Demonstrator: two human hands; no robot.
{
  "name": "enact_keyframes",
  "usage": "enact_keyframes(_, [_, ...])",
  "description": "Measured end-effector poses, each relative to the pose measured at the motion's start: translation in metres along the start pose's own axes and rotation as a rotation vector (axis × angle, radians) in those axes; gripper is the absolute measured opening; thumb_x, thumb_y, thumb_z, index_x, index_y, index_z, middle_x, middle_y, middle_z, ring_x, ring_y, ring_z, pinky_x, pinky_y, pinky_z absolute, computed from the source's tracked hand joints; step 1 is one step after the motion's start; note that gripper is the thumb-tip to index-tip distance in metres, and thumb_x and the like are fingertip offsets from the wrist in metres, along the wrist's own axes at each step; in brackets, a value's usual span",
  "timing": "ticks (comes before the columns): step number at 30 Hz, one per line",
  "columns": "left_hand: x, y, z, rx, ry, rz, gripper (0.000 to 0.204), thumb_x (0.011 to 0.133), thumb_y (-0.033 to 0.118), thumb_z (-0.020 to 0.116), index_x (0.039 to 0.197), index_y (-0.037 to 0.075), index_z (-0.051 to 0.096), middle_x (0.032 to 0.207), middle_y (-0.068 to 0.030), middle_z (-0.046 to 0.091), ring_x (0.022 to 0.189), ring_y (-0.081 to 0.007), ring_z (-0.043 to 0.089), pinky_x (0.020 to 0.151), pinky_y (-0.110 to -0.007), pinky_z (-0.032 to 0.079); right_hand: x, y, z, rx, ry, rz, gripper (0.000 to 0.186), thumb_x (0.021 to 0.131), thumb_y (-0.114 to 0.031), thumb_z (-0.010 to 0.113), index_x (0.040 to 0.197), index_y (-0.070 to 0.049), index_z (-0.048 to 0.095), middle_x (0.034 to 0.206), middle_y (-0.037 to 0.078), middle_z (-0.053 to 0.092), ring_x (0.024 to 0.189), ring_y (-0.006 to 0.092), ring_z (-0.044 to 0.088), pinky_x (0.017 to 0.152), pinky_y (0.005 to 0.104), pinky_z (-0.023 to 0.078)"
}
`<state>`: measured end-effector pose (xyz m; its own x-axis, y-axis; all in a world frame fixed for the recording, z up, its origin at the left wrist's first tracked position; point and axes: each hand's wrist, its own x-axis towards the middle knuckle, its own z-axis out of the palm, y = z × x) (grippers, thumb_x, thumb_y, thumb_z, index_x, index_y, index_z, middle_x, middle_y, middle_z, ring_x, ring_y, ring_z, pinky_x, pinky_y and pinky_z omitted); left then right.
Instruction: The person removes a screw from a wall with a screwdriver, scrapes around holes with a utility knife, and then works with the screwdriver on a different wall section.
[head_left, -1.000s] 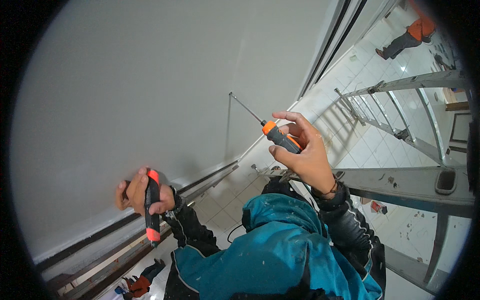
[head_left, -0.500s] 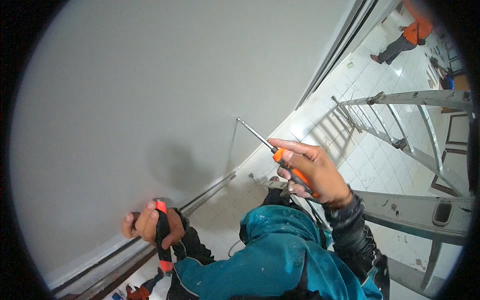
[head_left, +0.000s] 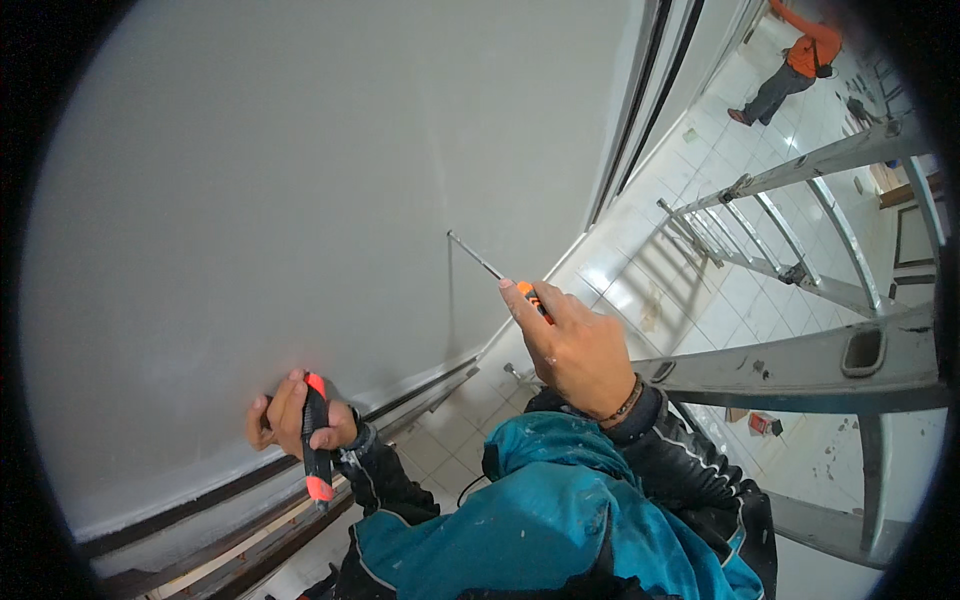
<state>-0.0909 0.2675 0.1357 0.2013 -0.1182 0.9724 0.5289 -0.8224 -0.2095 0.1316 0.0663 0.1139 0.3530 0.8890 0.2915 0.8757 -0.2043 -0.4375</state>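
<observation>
My right hand (head_left: pixel 578 355) is closed around the orange-and-black handle of a screwdriver (head_left: pixel 477 256), the index finger stretched along it toward the shaft. The screwdriver's tip meets the pale grey wall panel (head_left: pixel 270 190), where its thin shadow begins. Lower and to the left, my left hand (head_left: pixel 292 415) grips a black tool with red ends (head_left: pixel 317 440); its exact kind is unclear, though a small metal tip shows at the lower end. Some fingers of that hand rest against the panel. The back of my right hand hides most of the screwdriver's handle.
An aluminium ladder (head_left: pixel 780 370) stands close on my right, its rungs running down to the white tiled floor (head_left: pixel 640 300). A dark track (head_left: pixel 420 385) edges the panel's bottom. Far right, a person in an orange top (head_left: pixel 812 50) stands on the tiles.
My right hand has turned, so its back now faces up, and it has shifted left. The screwdriver's tip sits slightly further left. My left hand keeps its hold; the black-and-red tool sits slightly higher.
</observation>
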Motion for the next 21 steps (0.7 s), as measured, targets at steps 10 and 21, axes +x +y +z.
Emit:
enact_keyframes(10, [-0.023,0.0,-0.027,-0.131,-0.027,-0.115,0.063,0.101,0.05,0.018,0.088,0.006,0.062,0.072,-0.0076,0.06,0.087,-0.0221,0.056,0.092,-0.038,0.042,0.003,0.026,-0.002,2.035,-0.316,1.032,0.048,0.097,-0.023,0.053,0.139,-0.001,0.042,0.084,0.009,0.062,0.053,0.0093,0.056,0.036,0.0184,0.042])
enact_keyframes(21, [-0.003,-0.005,-0.006,0.07,-0.039,-0.047,0.058,0.102,0.045,0.018,0.076,0.011,0.058,0.061,-0.0059,0.063,0.07,-0.0166,0.055,0.092,-0.039,0.037,0.01,0.015,0.006,0.506,0.147,0.084,0.058,0.076,-0.005,0.068,0.13,-0.016,0.054,0.088,0.008,0.062,0.064,0.0191,0.062,0.051,0.0279,0.049])
